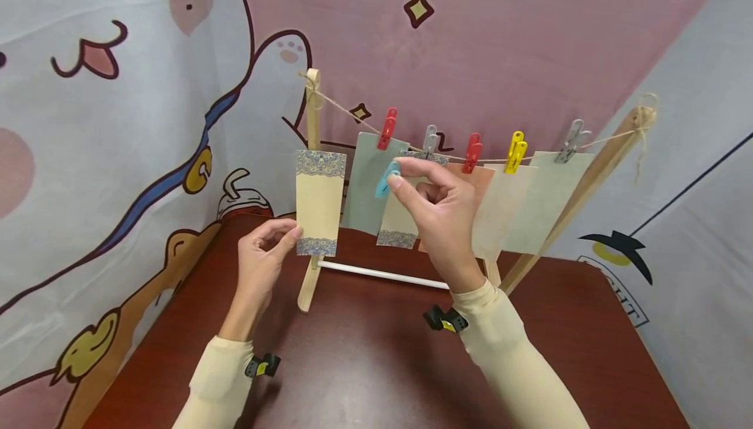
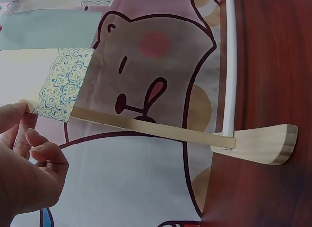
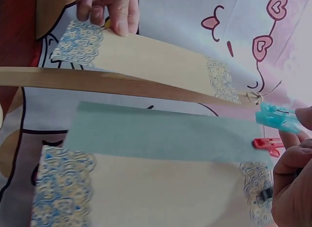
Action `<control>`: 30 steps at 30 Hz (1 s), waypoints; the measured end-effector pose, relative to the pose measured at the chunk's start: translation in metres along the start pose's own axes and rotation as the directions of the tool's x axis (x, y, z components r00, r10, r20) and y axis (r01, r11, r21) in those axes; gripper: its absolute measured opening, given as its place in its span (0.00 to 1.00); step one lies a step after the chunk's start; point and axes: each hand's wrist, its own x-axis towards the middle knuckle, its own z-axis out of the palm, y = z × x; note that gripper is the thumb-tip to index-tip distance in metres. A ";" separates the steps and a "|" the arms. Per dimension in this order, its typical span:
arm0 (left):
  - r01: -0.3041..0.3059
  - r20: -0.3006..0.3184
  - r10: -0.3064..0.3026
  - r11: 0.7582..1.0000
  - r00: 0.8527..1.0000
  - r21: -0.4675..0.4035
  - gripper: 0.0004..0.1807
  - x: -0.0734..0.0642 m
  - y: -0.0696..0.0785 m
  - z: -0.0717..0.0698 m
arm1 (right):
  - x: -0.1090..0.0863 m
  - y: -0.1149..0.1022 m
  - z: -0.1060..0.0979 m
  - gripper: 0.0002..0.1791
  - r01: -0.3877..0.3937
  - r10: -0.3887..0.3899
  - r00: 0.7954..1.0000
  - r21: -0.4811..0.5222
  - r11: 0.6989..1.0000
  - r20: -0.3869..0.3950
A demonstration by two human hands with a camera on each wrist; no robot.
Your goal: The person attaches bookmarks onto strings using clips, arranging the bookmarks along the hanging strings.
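Note:
My left hand (image 1: 265, 252) pinches a cream paper card (image 1: 320, 206) with blue lace-patterned bands by its lower left edge. The card stands upright in front of the left wooden post (image 1: 314, 125). Between thumb and index finger, my right hand (image 1: 444, 213) pinches a light blue clothespin (image 1: 386, 180), in front of the hanging cards. In the right wrist view the clothespin (image 3: 278, 118) points toward the string's tied end. A twine line (image 1: 347, 112) runs between two posts. A sage green card (image 1: 367, 187), clipped by a red clothespin (image 1: 387, 129), hangs nearest the left post.
Farther right on the twine hang several cards, held by grey, red and yellow clothespins (image 1: 516, 153). The right wooden post (image 1: 582, 193) leans outward. A white rod (image 1: 382, 274) joins the stand low down, above the dark red table (image 1: 353, 357). A cartoon-printed cloth (image 1: 500, 43) hangs behind.

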 end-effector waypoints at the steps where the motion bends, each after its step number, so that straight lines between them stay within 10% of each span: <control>1: -0.001 0.002 0.001 1.000 1.000 -0.003 0.08 0.001 0.000 0.001 | 0.002 -0.002 0.002 0.14 0.006 -0.006 1.000 -0.001 1.000 -0.003; 30: -0.040 0.034 0.042 0.998 0.999 -0.039 0.08 0.024 0.005 0.013 | 0.063 -0.034 0.043 0.10 0.013 -0.012 1.000 0.026 1.000 -0.022</control>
